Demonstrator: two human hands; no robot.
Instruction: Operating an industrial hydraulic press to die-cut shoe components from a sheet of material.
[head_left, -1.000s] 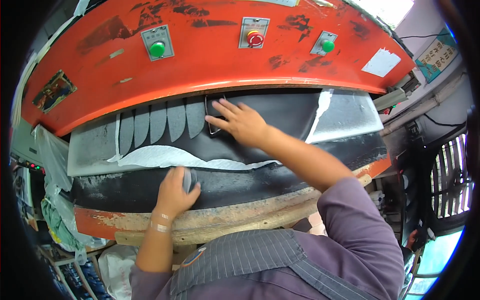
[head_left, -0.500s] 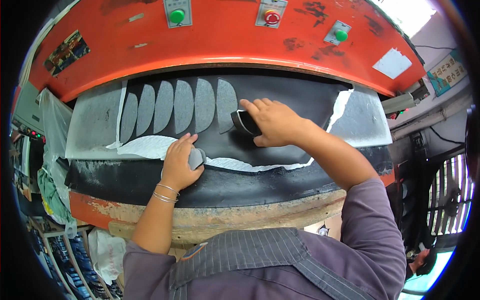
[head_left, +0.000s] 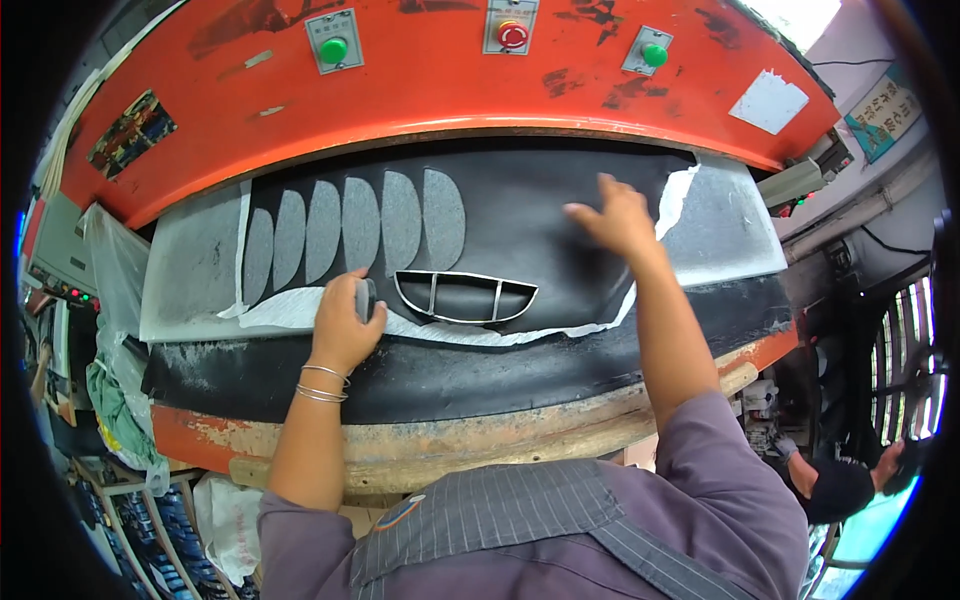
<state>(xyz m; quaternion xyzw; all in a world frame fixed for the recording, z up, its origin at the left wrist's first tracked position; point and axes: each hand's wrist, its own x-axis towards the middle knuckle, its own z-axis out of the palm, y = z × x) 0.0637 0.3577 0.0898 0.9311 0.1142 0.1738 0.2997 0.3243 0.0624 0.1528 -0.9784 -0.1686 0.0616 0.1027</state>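
Black sheet [head_left: 550,215] lies by the far orange press [head_left: 430,85], left hand [head_left: 342,325] pinching gray pieces [head_left: 367,298], probably keeping 'em stacked, right hand [head_left: 622,222] empty and splayed, metal die [head_left: 497,300] between.

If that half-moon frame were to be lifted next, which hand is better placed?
Probably the right hand: it looks empty and open above the black sheet. The left hand is nearer the frame, but holds a grey piece.

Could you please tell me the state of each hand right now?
Left hand: closed, holding grey pieces.
Right hand: open, holding nothing, over the black sheet.
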